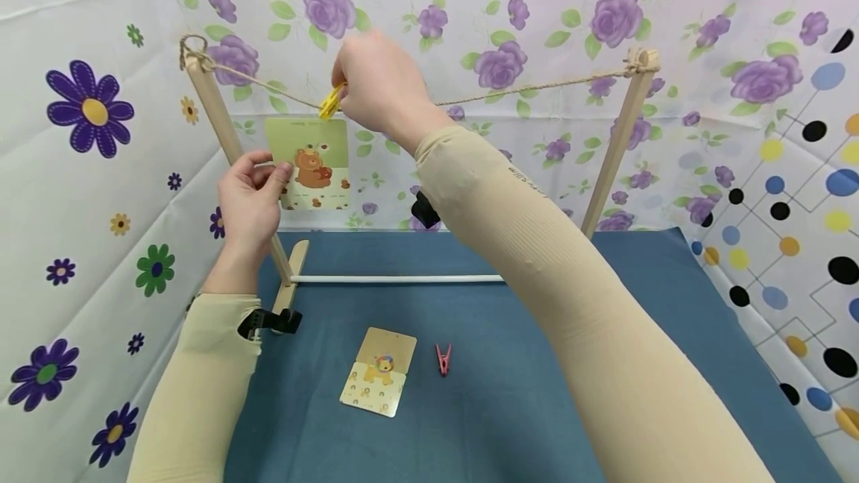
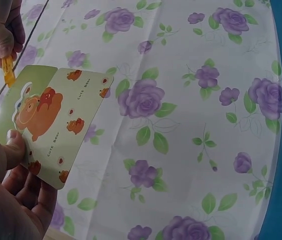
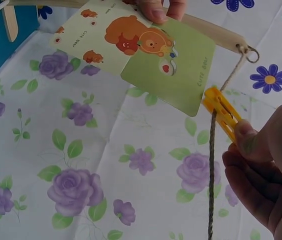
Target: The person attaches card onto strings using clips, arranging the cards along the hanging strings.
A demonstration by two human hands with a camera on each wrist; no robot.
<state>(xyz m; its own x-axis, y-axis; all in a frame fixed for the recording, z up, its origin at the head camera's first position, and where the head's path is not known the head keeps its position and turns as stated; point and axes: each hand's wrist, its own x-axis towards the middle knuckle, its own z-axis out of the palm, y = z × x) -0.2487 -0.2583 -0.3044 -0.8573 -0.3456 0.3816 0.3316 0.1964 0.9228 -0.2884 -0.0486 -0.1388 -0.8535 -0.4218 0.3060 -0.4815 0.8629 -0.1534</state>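
My left hand (image 1: pixel 250 200) pinches the left edge of a green and cream card (image 1: pixel 312 166) with a cartoon bear on it, thumb in front. The card hangs upright just under a thin rope (image 1: pixel 537 86). Above its top edge, my right hand (image 1: pixel 381 84) grips a yellow clothespin (image 1: pixel 331 103) between thumb and fingers. In the right wrist view the clothespin's tip (image 3: pixel 212 97) sits over the rope, right at the card's corner (image 3: pixel 193 102). On the blue cloth below lie a lion card (image 1: pixel 379 371) and a pink clothespin (image 1: pixel 444 359).
The rope is tied between a left wooden post (image 1: pixel 218 106) and a right wooden post (image 1: pixel 617 147). A white rod (image 1: pixel 396 279) runs low between them, near a wooden foot (image 1: pixel 298 263). Flowered cloth (image 1: pixel 503 13) hangs behind; blue cloth (image 1: pixel 510 408) covers the table.
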